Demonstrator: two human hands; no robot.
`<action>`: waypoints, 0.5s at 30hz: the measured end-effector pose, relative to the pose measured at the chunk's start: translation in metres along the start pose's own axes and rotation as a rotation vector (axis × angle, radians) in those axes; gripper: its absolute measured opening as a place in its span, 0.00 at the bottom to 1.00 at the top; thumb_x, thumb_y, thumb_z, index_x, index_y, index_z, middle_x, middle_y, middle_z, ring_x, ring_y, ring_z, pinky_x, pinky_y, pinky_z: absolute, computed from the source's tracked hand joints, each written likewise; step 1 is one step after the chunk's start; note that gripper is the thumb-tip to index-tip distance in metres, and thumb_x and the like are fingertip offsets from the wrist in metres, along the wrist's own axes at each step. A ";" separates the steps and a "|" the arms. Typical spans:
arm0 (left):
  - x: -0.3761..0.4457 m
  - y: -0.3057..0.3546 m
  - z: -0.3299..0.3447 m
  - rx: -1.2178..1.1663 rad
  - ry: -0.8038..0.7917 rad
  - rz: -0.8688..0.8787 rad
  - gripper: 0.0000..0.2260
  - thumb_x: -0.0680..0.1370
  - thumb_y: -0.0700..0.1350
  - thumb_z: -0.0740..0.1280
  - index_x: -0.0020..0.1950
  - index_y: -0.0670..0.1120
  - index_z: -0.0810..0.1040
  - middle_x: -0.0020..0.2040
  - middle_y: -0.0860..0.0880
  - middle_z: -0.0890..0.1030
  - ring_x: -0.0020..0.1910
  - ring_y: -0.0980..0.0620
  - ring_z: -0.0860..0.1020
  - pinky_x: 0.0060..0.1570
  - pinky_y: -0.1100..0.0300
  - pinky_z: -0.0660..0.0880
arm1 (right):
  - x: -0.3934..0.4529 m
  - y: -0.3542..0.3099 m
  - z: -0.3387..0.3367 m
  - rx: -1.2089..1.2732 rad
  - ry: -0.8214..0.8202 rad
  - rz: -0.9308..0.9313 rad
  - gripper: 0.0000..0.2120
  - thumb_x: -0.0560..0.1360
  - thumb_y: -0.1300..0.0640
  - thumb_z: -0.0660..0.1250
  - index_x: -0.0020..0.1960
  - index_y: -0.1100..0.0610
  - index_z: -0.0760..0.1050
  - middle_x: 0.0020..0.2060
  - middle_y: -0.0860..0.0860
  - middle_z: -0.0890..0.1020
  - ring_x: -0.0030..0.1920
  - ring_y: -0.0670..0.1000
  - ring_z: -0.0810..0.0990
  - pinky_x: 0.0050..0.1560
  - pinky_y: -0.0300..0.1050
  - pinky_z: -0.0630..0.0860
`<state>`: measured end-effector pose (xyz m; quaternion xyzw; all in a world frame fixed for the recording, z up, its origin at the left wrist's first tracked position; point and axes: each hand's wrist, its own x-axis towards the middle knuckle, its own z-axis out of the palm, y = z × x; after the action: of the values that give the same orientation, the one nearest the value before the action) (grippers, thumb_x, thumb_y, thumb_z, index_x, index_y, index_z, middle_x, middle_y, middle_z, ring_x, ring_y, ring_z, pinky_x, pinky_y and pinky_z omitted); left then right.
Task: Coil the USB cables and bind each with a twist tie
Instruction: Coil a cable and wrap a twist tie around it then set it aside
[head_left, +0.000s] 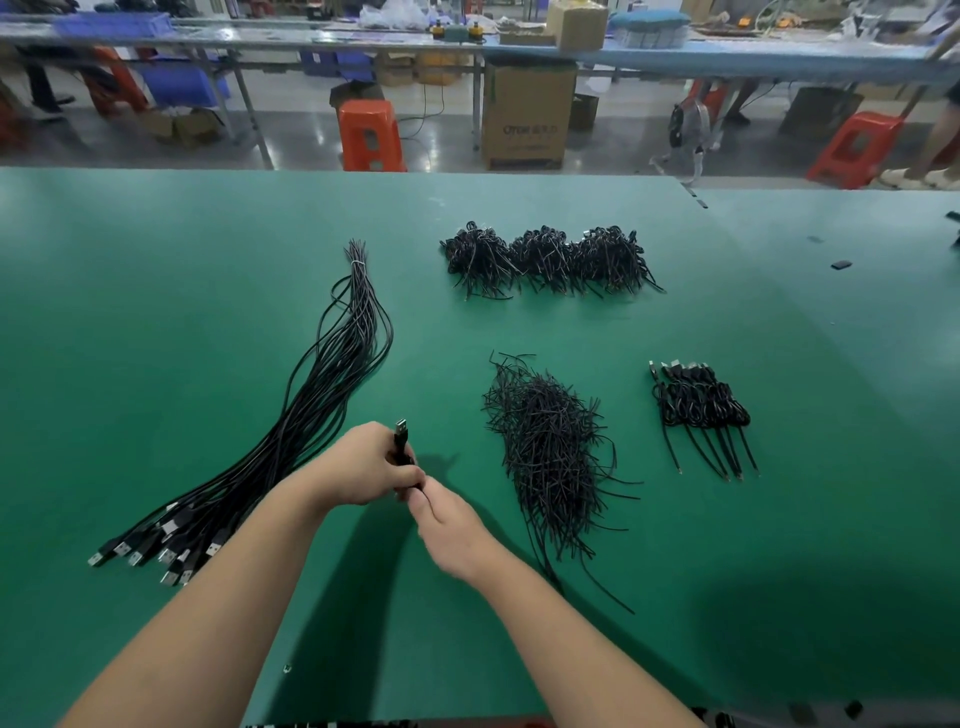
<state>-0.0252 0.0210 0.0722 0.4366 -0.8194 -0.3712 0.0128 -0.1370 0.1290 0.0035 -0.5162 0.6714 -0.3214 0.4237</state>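
1. My left hand (363, 462) grips a coiled black USB cable (401, 447) above the green table mat (156, 312), metal plug pointing up.
2. My right hand (447, 525) pinches the coil's lower end.
3. A loose heap of black twist ties (550, 452) lies just right.

Left hand (363, 462) fingers curled, right hand (447, 525) pinching, fingertips touching

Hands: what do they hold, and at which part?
Left hand grips a coiled USB cable just below its plug; right hand pinches its lower end.
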 end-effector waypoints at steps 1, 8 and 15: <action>0.000 -0.001 0.000 -0.066 -0.025 -0.012 0.08 0.73 0.43 0.71 0.33 0.44 0.81 0.25 0.49 0.78 0.21 0.52 0.70 0.22 0.64 0.66 | 0.000 0.000 0.000 -0.033 0.012 -0.011 0.15 0.85 0.49 0.52 0.60 0.53 0.74 0.50 0.51 0.79 0.49 0.52 0.75 0.53 0.47 0.71; 0.001 0.005 0.001 -0.092 0.018 -0.073 0.07 0.75 0.50 0.74 0.44 0.48 0.81 0.34 0.53 0.79 0.34 0.53 0.75 0.31 0.63 0.70 | -0.002 -0.002 0.006 -0.122 0.141 -0.048 0.13 0.85 0.51 0.49 0.44 0.53 0.65 0.36 0.49 0.73 0.38 0.54 0.71 0.42 0.51 0.69; 0.008 0.071 0.029 0.183 0.523 0.304 0.05 0.79 0.46 0.68 0.54 0.52 0.80 0.50 0.53 0.75 0.44 0.50 0.78 0.45 0.53 0.77 | 0.001 0.000 0.010 0.006 0.174 0.034 0.11 0.83 0.58 0.55 0.53 0.62 0.74 0.48 0.61 0.81 0.48 0.60 0.78 0.50 0.50 0.72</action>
<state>-0.0899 0.0573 0.0925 0.3890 -0.8742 -0.1652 0.2391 -0.1283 0.1282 -0.0014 -0.4736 0.7133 -0.3600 0.3704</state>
